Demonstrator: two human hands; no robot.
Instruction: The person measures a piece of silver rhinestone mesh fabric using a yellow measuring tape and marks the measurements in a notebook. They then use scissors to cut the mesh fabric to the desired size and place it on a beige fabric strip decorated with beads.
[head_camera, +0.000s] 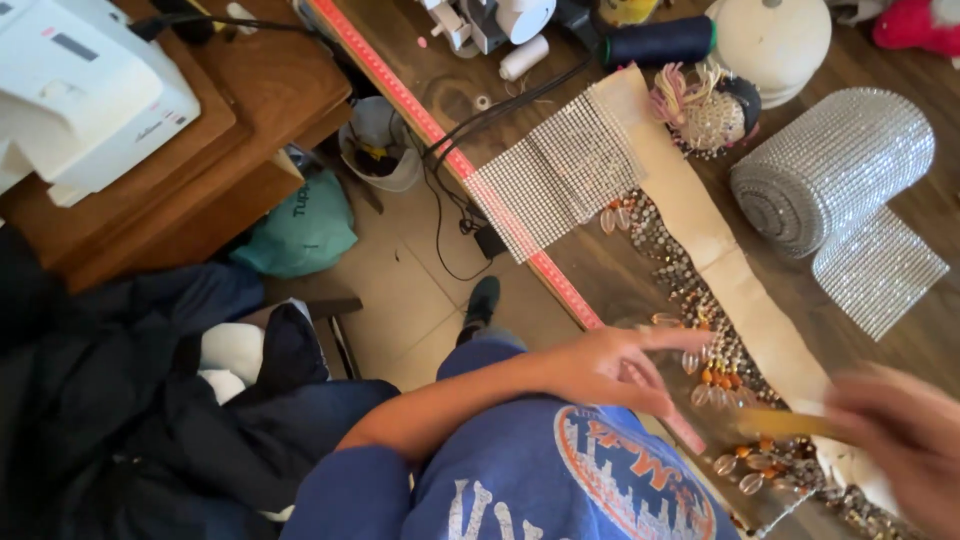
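Note:
My left hand (610, 365) reaches across the table edge with its fingers spread and its fingertips on a long beige fabric band (745, 300). The band is covered in amber and clear beads (720, 375). This hand holds nothing. My right hand (900, 445) is blurred at the lower right and grips a thin yellowish stick-like tool (785, 422). The tool points left over the beads, toward my left hand. My blue printed shirt (560, 480) fills the bottom middle.
A rhinestone mesh sheet (555, 175) and a rhinestone roll (830, 170) lie on the dark wooden table (600, 270). A red measuring tape (450, 155) runs along the table's edge. Thread spools (655, 40), a beaded ornament (705, 110), a white sewing machine (85, 90), a teal bag (300, 230) and dark clothes (110, 400) are around.

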